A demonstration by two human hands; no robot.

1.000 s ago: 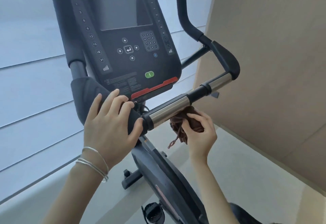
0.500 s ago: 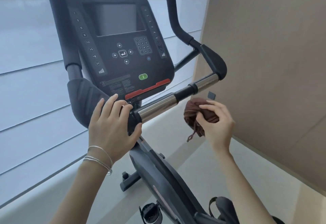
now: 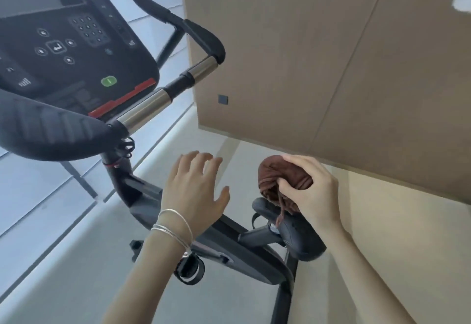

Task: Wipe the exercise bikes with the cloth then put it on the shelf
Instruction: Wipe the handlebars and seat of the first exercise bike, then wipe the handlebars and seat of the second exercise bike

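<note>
A black exercise bike (image 3: 142,196) fills the left and middle of the view, its console (image 3: 76,43) at the top left and its chrome handlebar (image 3: 145,109) slanting up to the right. My right hand (image 3: 311,191) is shut on a bunched brown cloth (image 3: 280,175), held just above the bike's black saddle (image 3: 298,232). A loose thread of the cloth hangs down over the saddle. My left hand (image 3: 196,191) hovers open in the air below the handlebar, fingers apart, touching nothing. Thin silver bangles circle its wrist.
A tan panelled wall (image 3: 318,56) stands close on the right, with a small dark square fitting (image 3: 223,99) on it. A pale window blind (image 3: 33,196) runs along the left behind the bike. Light grey floor (image 3: 76,272) lies below, and a pedal (image 3: 190,270) shows under my left wrist.
My left hand has let go of the handlebar grip and dropped below it, open. My right hand has carried the cloth down from the handlebar to above the saddle. The view has tilted down and right.
</note>
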